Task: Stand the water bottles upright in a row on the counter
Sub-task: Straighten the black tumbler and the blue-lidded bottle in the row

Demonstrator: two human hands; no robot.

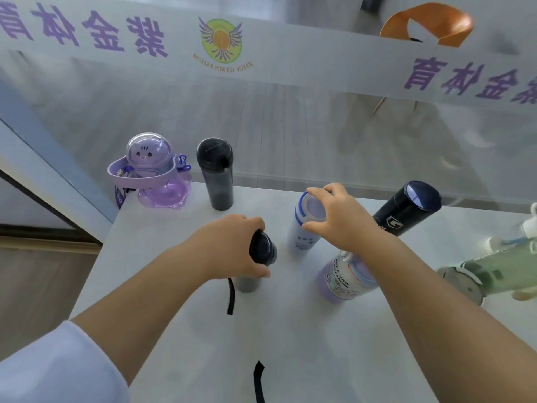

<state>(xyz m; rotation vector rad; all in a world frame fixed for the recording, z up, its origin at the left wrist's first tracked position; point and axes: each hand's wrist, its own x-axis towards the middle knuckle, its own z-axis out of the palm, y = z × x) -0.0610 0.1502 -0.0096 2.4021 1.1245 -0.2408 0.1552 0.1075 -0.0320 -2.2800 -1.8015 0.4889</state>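
My left hand (232,245) grips the dark cap of a grey bottle (260,258) that stands upright mid-counter, its black strap (230,298) hanging down. My right hand (340,216) is closed over the lid of a white bottle with a blue rim (302,228), also upright. A purple cartoon bottle (152,170) and a dark smoky bottle (216,175) stand at the counter's back left. A black flask (406,207) stands at the back right. A lilac printed bottle (345,277) sits under my right forearm. A green bottle (488,271) lies on its side at the right edge.
The white counter (174,257) ends at a glass partition (290,126) with purple lettering just behind the bottles. Its left edge drops to a wooden floor. An orange chair (427,24) is beyond the glass. A black strap end (258,379) lies near the front.
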